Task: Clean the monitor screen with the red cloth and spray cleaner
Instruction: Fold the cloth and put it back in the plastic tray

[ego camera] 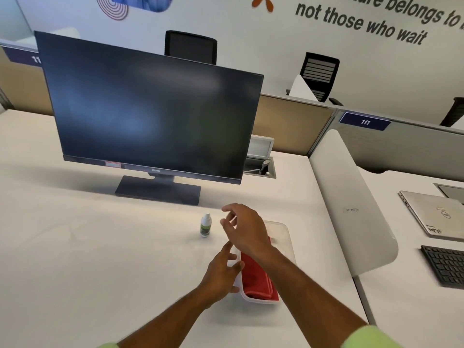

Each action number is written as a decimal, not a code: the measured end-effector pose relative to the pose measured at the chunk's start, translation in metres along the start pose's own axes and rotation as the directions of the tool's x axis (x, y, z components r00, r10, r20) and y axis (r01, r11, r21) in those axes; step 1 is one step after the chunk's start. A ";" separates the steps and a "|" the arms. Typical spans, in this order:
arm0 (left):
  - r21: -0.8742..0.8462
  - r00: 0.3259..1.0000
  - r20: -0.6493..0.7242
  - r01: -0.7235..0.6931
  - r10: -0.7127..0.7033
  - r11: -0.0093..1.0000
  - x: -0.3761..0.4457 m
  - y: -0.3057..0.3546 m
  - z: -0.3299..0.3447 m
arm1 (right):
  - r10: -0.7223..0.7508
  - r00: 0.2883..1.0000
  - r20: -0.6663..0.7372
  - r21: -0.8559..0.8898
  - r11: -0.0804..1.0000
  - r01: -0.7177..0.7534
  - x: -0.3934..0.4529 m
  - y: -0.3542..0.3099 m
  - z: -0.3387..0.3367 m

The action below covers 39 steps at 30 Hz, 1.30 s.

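Risk sits mostly with the small spray bottle (206,225): it stands narrow and upright at lower centre of the frame, just left of your right hand (244,228), and a careless reach could tip it. Your hands are both empty with fingers loosely spread; your left hand (222,272) hovers at the clear tray (282,228) holding the folded red cloth (258,278), soft and matte. Behind, the BenQ monitor (150,114) shows a dark, smeary, glossy panel on the pale bench (88,247).
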<state>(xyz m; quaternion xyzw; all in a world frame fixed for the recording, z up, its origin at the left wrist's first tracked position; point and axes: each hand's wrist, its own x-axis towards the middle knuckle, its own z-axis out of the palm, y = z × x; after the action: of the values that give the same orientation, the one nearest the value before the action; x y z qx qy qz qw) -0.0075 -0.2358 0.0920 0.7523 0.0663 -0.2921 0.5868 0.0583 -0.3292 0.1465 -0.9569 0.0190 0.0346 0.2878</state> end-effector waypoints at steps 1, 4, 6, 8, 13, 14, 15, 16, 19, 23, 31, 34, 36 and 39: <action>-0.013 1.000 -0.002 0.009 -0.009 1.000 -0.001 0.000 -0.001 | -0.040 0.999 0.038 -0.019 0.999 0.040 0.008 -0.004 0.003; -0.053 1.000 -0.005 0.015 -0.015 0.998 -0.002 -0.001 -0.005 | -0.105 0.987 0.124 -0.052 0.992 0.113 0.029 -0.013 0.009; -0.071 1.000 -0.015 0.017 -0.018 0.997 -0.003 -0.001 -0.007 | -0.138 0.977 0.165 -0.079 0.985 0.153 0.041 -0.019 0.012; -0.076 0.999 -0.021 0.024 -0.026 0.997 -0.002 -0.002 -0.009 | -0.161 0.967 0.196 -0.107 0.977 0.184 0.049 -0.022 0.016; -0.055 0.999 -0.033 0.026 -0.027 0.998 -0.002 -0.004 -0.012 | -0.127 0.977 0.173 -0.149 0.977 0.154 0.055 -0.019 0.027; -0.048 0.999 -0.035 0.024 -0.026 0.999 -0.002 -0.004 -0.012 | -0.127 0.980 0.155 -0.149 0.977 0.150 0.054 -0.017 0.027; -0.040 0.999 -0.037 0.023 -0.024 0.999 -0.002 -0.005 -0.012 | -0.129 0.982 0.138 -0.146 0.978 0.149 0.053 -0.014 0.026; -0.029 0.999 -0.038 0.022 -0.023 0.999 -0.002 -0.005 -0.012 | -0.130 0.984 0.122 -0.140 0.979 0.147 0.052 -0.012 0.025; 0.002 0.999 -0.040 0.018 -0.018 1.000 -0.001 -0.004 -0.011 | -0.121 0.990 0.069 -0.106 0.986 0.128 0.046 -0.005 0.012; 0.021 1.000 -0.028 0.005 -0.004 1.000 0.001 -0.002 -0.008 | -0.128 0.991 -0.050 -0.047 0.991 0.125 0.031 0.006 -0.017; 0.013 1.000 0.005 -0.011 0.011 1.000 0.000 -0.002 -0.001 | -0.079 0.966 -0.244 0.051 0.994 0.094 -0.010 0.059 -0.087; 0.021 1.000 0.003 -0.022 0.022 1.000 -0.001 -0.002 0.001 | -0.063 0.948 -0.311 0.075 0.993 0.091 -0.022 0.086 -0.100; 0.029 0.999 0.002 -0.037 0.037 0.999 -0.002 -0.002 0.001 | -0.041 0.941 -0.335 0.080 0.994 0.072 -0.030 0.102 -0.102; 0.041 0.998 -0.004 -0.055 0.055 0.998 -0.004 -0.001 0.001 | -0.022 0.942 -0.336 0.060 0.997 0.044 -0.040 0.122 -0.096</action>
<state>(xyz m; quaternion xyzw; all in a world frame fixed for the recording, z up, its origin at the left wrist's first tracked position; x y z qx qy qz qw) -0.0112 -0.2355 0.0930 0.7665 0.0412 -0.2750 0.5790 0.0173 -0.4831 0.1623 -0.9389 0.0528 -0.1340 0.3125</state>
